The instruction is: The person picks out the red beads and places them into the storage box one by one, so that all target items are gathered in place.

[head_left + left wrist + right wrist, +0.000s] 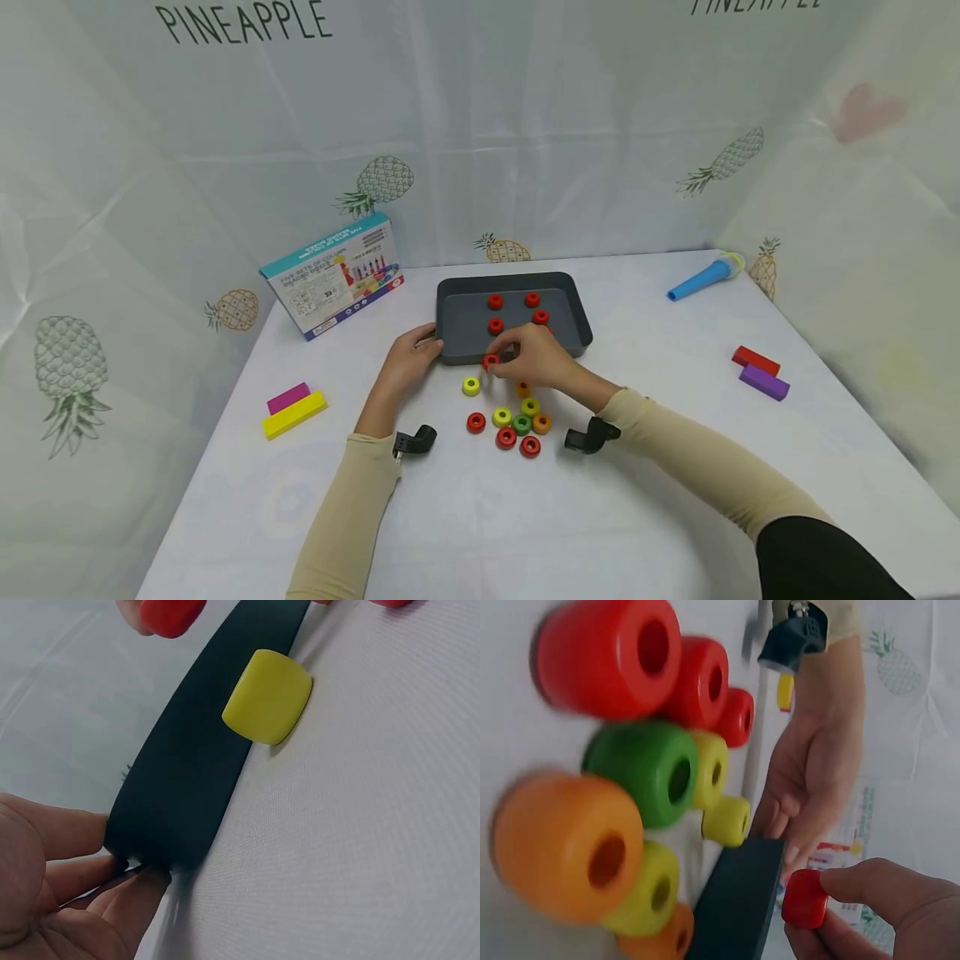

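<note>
sleeves (341,525) nearest; left grip (408,360) clamped on tray (465,318), right grip (534,357) pinching red bead (491,361); probably best to brace tray, lift bead over near edge.

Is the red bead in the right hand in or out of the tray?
Out: the red bead is pinched in the right hand, and both wrist views show it above the rim of the dark tray.

Pinched bead (805,898): finished in red. Loose beads (634,772): finished in red, yellow, green, orange. Tray (467,321): coloured dark grey. Table cover (480,517): coloured white. Backdrop (540,200): printed with green and yellow pineapples, black lettering and a pink heart on pale ground. Blocks (296,415): coloured magenta, yellow, red, purple. Sleeves (345,500): coloured beige.
</note>
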A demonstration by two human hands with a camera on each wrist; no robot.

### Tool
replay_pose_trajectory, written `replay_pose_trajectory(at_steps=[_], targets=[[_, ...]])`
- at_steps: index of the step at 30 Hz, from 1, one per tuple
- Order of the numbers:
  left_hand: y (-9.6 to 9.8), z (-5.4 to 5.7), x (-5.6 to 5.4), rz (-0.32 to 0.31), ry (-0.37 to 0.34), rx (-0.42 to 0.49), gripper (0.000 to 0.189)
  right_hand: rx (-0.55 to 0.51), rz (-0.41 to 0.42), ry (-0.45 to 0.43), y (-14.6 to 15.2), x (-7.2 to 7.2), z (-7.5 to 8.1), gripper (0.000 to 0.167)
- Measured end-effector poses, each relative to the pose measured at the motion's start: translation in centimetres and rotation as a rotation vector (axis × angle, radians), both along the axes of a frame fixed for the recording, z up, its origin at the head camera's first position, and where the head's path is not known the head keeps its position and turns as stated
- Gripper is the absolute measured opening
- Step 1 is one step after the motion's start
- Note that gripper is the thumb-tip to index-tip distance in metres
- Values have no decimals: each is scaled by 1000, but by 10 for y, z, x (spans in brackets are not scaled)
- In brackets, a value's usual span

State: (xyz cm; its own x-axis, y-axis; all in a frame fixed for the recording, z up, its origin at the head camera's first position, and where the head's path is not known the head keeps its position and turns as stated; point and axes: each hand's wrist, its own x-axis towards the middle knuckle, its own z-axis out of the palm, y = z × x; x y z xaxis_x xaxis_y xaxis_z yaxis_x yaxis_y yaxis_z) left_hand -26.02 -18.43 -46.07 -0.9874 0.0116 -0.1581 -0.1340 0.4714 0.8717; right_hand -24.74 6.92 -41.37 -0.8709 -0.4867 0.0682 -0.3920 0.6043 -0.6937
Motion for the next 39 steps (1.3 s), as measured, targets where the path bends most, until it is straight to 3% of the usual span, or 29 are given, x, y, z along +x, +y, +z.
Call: replay_pose_trajectory(at_steps=[11,27,39], targets=[[1,0,-1,8,8,4,52,46,-41,60,18,-38,14,26],[-3,0,0,24,-1,7,51,134,-142,-15,26,-89,12,29],[1,-2,0,27,1,-5,50,206,-185,-70,22,-104,4,28]])
